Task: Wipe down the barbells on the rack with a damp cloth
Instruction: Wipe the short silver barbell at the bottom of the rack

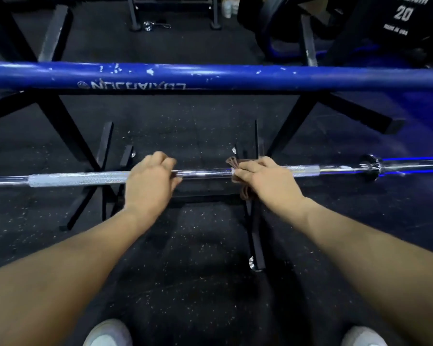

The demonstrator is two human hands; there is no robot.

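A chrome barbell (203, 174) lies level across the black rack (256, 221), with knurled stretches left and right of its smooth middle. My left hand (149, 182) grips the bar just left of the middle, fingers curled over the top. My right hand (265, 177) grips a brown cloth (231, 163) wrapped round the bar right of the middle; cloth ends stick out above and below the hand. A blue barbell (210, 76) with chipped paint lies across the rack higher up and farther away.
Black rack legs (68, 136) splay over the speckled rubber floor. The chrome bar's sleeve collar (371, 166) is at the far right. A black weight plate (403, 18) marked 20 stands at the upper right. My white shoes (108, 333) show at the bottom edge.
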